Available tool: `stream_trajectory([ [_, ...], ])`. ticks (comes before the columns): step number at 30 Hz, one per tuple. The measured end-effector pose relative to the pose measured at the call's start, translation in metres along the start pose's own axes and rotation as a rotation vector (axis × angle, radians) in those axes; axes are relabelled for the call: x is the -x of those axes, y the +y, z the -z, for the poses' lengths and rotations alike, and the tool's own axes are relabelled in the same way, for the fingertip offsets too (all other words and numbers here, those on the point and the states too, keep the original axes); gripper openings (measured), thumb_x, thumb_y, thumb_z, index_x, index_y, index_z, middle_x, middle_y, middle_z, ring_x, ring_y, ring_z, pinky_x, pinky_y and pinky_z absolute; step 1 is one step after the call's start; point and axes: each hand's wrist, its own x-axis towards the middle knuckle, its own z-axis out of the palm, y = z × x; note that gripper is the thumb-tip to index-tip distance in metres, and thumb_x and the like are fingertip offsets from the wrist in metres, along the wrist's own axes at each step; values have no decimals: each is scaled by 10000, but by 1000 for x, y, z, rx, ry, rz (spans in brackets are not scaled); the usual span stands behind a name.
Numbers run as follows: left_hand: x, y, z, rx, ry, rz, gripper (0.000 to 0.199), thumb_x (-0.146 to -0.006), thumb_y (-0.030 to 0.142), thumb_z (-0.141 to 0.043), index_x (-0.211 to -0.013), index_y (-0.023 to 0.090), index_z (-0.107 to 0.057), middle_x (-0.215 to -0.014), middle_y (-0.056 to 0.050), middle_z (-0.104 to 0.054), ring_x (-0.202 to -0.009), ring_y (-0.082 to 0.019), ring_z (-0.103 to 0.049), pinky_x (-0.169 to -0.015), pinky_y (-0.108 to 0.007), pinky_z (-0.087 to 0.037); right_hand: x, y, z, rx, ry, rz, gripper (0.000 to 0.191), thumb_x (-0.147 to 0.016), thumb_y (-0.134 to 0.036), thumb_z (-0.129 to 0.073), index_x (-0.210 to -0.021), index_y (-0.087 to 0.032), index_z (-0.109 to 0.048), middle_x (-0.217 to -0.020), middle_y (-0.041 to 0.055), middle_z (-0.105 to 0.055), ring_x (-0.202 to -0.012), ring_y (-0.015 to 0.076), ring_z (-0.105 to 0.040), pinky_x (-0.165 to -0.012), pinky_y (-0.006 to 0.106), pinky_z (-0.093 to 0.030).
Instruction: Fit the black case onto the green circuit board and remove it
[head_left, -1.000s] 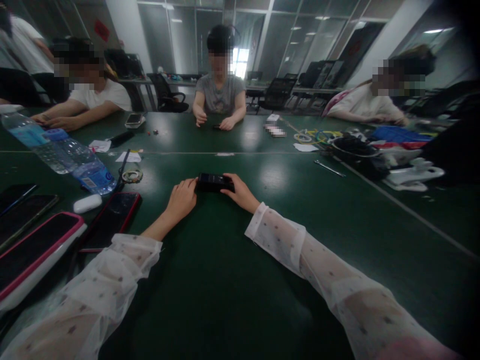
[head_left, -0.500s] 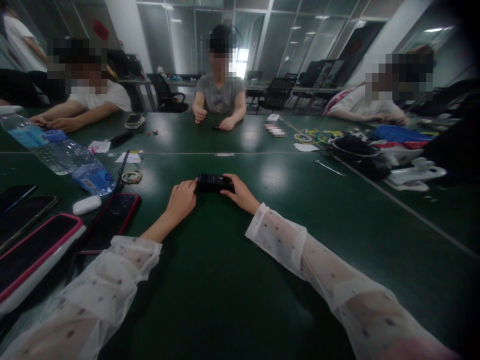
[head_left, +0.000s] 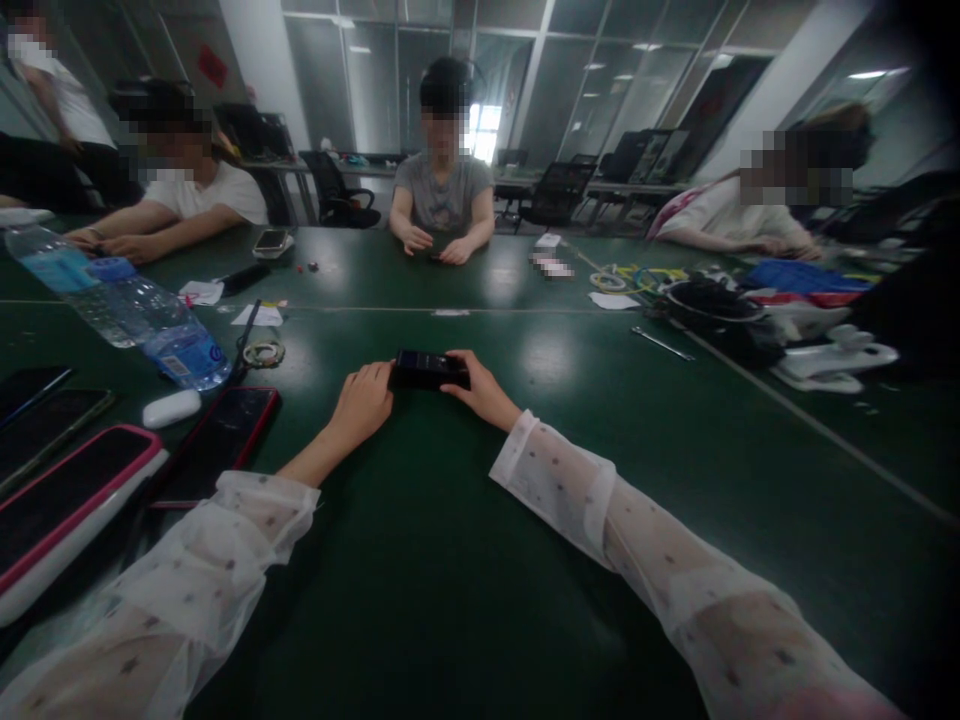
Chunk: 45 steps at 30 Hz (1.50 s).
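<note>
Right hand (head_left: 486,392) clamped on the black device (head_left: 421,371), digits over its top and along its near side, at the four o'clock corner! Left hand (head_left: 363,393) at the eight o'clock end, fingers curled and touching, but the thumb is out of sight, so no telling whether it truly pinches. The device sits straight out at twelve from the body, level, at or just above the green table (head_left: 450,560); any gap underneath doesn't show. Marks on the dark upper face, too small to read.

How far along? The taking-up looks done, I'd say: both hands on it, well apart from the other things. The handling itself looks unfinished, and letting go is not yet done; no sign of a result here.

Outward now, with the device as clock centre! Toward eight, the red-edged phone (head_left: 221,440) lies flat, the pink-edged phone (head_left: 71,500) beyond it. Close to nine, the small white case (head_left: 171,409) and the blue-capped bottle (head_left: 187,350), which leans in this view. Just above three, the spanner (head_left: 663,343), alone on green. Round at two, tangled cables (head_left: 637,278). At twelve, across the table, a co-worker in grey (head_left: 442,190), arms on the tabletop.
</note>
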Motion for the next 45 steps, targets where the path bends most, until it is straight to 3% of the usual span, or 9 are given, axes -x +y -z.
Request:
stream_trajectory([
  [13, 1, -1, 2, 19, 58, -2, 416, -901, 104, -439, -1308, 102, -520, -1307, -147, -600, -1195, -269, -552, -1004, -428, -435, 0, 3, 0, -36, -3, -38, 618, -804, -201, -722, -1346, -239, -428, -1319, 104, -572, -1256, 276, -566, -1074, 509, -445],
  [20, 2, -5, -5, -35, -13, -8, 361, -946, 166, -422, -1240, 93, -618, -1413, -166, -538, -1293, -288, -499, -1052, -464, -414, -1, 3, 0, -62, -2, -48, 620, -808, -158, -705, -1359, -224, -428, -1334, 107, -583, -1293, 270, -557, -1111, 491, -423],
  [32, 2, -2, 0, -60, -16, -37, 372, -941, 135, -404, -1231, 87, -631, -1416, -158, -543, -1283, -288, -504, -1038, -459, -426, -1, 4, 1, -81, -22, -34, 612, -826, -159, -673, -1373, -246, -411, -1342, 92, -590, -1316, 256, -546, -1133, 492, -407],
  [45, 2, -2, 1, 16, 12, -35, 452, -935, 117, -379, -1368, 98, -504, -1396, -148, -553, -1260, -265, -511, -1042, -437, -412, -3, 8, -1, -76, 19, -58, 674, -790, -251, -739, -1380, -224, -413, -1335, 120, -573, -1283, 273, -547, -1106, 505, -418],
])
